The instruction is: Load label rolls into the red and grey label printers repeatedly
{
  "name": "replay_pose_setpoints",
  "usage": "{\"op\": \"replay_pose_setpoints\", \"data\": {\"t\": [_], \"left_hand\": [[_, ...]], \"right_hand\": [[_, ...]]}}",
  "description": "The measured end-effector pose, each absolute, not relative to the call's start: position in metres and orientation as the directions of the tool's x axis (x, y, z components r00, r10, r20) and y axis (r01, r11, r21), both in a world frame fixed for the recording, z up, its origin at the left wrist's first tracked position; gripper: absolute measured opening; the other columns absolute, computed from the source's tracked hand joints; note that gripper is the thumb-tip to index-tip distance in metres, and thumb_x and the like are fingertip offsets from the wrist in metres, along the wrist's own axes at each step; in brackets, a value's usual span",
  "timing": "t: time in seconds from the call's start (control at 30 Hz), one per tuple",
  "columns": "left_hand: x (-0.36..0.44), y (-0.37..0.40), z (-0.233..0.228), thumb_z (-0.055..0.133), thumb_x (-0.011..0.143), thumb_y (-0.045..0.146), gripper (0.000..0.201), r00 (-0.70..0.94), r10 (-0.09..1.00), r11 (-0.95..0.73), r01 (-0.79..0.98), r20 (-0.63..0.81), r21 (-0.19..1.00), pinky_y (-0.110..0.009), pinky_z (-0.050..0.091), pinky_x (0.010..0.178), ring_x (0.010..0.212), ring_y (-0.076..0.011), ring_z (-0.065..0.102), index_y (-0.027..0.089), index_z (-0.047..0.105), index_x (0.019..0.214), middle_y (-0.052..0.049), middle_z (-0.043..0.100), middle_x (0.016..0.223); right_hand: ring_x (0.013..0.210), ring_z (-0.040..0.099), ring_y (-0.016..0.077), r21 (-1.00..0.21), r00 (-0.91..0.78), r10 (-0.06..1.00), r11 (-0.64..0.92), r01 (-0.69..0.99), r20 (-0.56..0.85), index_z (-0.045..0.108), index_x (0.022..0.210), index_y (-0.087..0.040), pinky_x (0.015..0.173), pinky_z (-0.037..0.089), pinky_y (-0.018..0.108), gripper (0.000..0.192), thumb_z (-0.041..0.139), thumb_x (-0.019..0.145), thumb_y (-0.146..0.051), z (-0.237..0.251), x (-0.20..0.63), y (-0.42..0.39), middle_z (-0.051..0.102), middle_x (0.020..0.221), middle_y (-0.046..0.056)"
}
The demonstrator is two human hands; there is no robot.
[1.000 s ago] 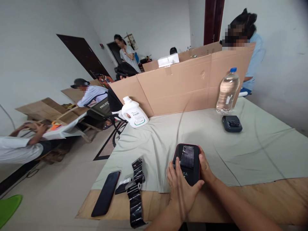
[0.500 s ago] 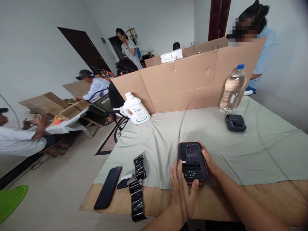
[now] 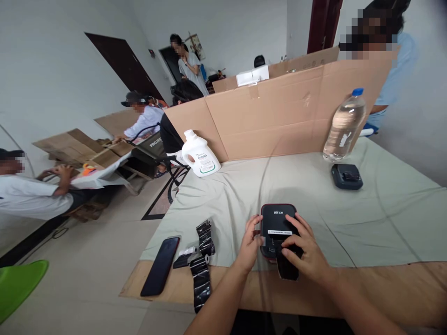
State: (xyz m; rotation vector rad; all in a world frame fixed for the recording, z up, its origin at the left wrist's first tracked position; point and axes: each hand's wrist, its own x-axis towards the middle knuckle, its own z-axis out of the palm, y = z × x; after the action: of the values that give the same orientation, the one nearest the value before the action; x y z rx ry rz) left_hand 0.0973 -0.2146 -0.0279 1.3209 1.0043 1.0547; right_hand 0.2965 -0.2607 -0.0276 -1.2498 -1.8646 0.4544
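At the lower centre of the frame the left hand (image 3: 250,239) steadies the black printer (image 3: 277,222) on the counter (image 3: 314,291) while the right hand (image 3: 303,246) fingers pinch the dark strip (image 3: 287,269), best drawn straight, printer held firm.

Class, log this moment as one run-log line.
left hand: steadies printer side | right hand: on printer, at black strip | phone, film strips: left on table

The label printer (image 3: 278,222) is black with a red edge and a white strip. It sits on a pale grey-green cloth (image 3: 314,195); left of it lie glossy black ribbon (image 3: 201,260) and a black phone (image 3: 160,272).
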Motion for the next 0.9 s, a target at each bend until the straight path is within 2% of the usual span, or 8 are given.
{"op": "replay_pose_setpoints", "data": {"t": [0.1, 0.23, 0.33, 0.43, 0.53, 0.7, 0.8, 0.9], "left_hand": [[0.095, -0.208, -0.032, 0.051, 0.062, 0.017, 0.063, 0.351, 0.935, -0.049, -0.019, 0.052, 0.999, -0.039, 0.028, 0.108, 0.137, -0.0286, 0.025, 0.026, 0.055, 0.124, -0.001, 0.023, 0.15], [0.095, -0.203, -0.039, 0.048, 0.055, 0.013, 0.069, 0.414, 0.91, 0.029, -0.1, 0.015, 0.995, -0.04, 0.027, 0.11, 0.139, -0.029, 0.021, 0.026, 0.057, 0.122, 0.003, 0.024, 0.15], [0.098, -0.204, -0.039, 0.046, 0.052, 0.012, 0.072, 0.418, 0.908, 0.102, -0.164, -0.024, 0.981, -0.04, 0.029, 0.109, 0.138, -0.0289, 0.024, 0.027, 0.057, 0.121, 0.005, 0.022, 0.152], [0.102, -0.206, -0.038, 0.046, 0.054, 0.012, 0.081, 0.408, 0.913, 0.127, -0.229, -0.024, 0.965, -0.041, 0.027, 0.11, 0.136, -0.0272, 0.029, 0.026, 0.046, 0.133, 0.002, 0.032, 0.149], [0.104, -0.208, -0.038, 0.045, 0.056, 0.014, 0.088, 0.404, 0.915, 0.107, -0.257, 0.006, 0.96, -0.042, 0.025, 0.112, 0.135, -0.0249, 0.034, 0.025, 0.031, 0.143, -0.002, 0.041, 0.145], [0.108, -0.21, -0.04, 0.044, 0.059, 0.017, 0.082, 0.358, 0.934, 0.058, -0.168, 0.006, 0.984, -0.042, 0.025, 0.112, 0.135, -0.0254, 0.033, 0.02, 0.036, 0.14, -0.003, 0.039, 0.146], [0.111, -0.212, -0.039, 0.044, 0.061, 0.016, 0.087, 0.321, 0.946, 0.018, -0.184, 0.043, 0.983, -0.04, 0.023, 0.114, 0.138, -0.0234, 0.028, 0.021, 0.025, 0.146, -0.002, 0.031, 0.152], [0.111, -0.213, -0.04, 0.044, 0.061, 0.016, 0.092, 0.303, 0.951, -0.004, -0.187, 0.062, 0.982, -0.039, 0.022, 0.115, 0.14, -0.0222, 0.024, 0.022, 0.017, 0.148, -0.001, 0.025, 0.154]], "right_hand": [[0.14, 0.018, 0.0361, -0.653, -0.068, 0.873, 0.41, 0.637, 0.482, 0.063, 0.092, -0.021, 0.106, 0.029, 0.059, 0.018, 0.061, 0.081, -0.034, -0.036, 0.289, -0.268, 0.027, 0.151, 0.008], [0.138, 0.025, 0.0334, -0.711, 0.083, 0.862, 0.355, 0.606, 0.501, 0.045, 0.127, -0.023, 0.107, 0.029, 0.058, 0.053, 0.063, 0.078, -0.036, -0.052, 0.284, -0.27, 0.025, 0.151, 0.012], [0.138, 0.027, 0.0321, -0.807, 0.162, 0.883, 0.309, 0.504, 0.44, 0.028, 0.14, -0.022, 0.109, 0.029, 0.056, 0.073, 0.063, 0.078, -0.04, -0.066, 0.28, -0.271, 0.024, 0.151, 0.013], [0.137, 0.029, 0.0313, -0.89, 0.225, 0.907, 0.255, 0.379, 0.355, 0.017, 0.146, -0.022, 0.111, 0.028, 0.054, 0.084, 0.062, 0.078, -0.043, -0.077, 0.276, -0.273, 0.025, 0.151, 0.014], [0.137, 0.029, 0.0312, -0.924, 0.239, 0.924, 0.216, 0.316, 0.299, 0.013, 0.148, -0.022, 0.112, 0.027, 0.052, 0.088, 0.062, 0.078, -0.045, -0.081, 0.273, -0.274, 0.025, 0.151, 0.013], [0.137, 0.029, 0.0314, -0.928, 0.236, 0.93, 0.201, 0.315, 0.282, 0.013, 0.148, -0.023, 0.113, 0.025, 0.052, 0.089, 0.062, 0.077, -0.045, -0.078, 0.273, -0.274, 0.026, 0.151, 0.012], [0.135, 0.033, 0.0315, -0.935, 0.243, 0.934, 0.182, 0.305, 0.262, 0.013, 0.149, -0.022, 0.112, 0.027, 0.051, 0.09, 0.062, 0.077, -0.048, -0.076, 0.272, -0.274, 0.029, 0.149, 0.012], [0.137, 0.03, 0.0316, -0.931, 0.227, 0.939, 0.182, 0.315, 0.26, 0.012, 0.149, -0.022, 0.112, 0.026, 0.051, 0.09, 0.061, 0.078, -0.05, -0.076, 0.273, -0.277, 0.026, 0.151, 0.012]]}}
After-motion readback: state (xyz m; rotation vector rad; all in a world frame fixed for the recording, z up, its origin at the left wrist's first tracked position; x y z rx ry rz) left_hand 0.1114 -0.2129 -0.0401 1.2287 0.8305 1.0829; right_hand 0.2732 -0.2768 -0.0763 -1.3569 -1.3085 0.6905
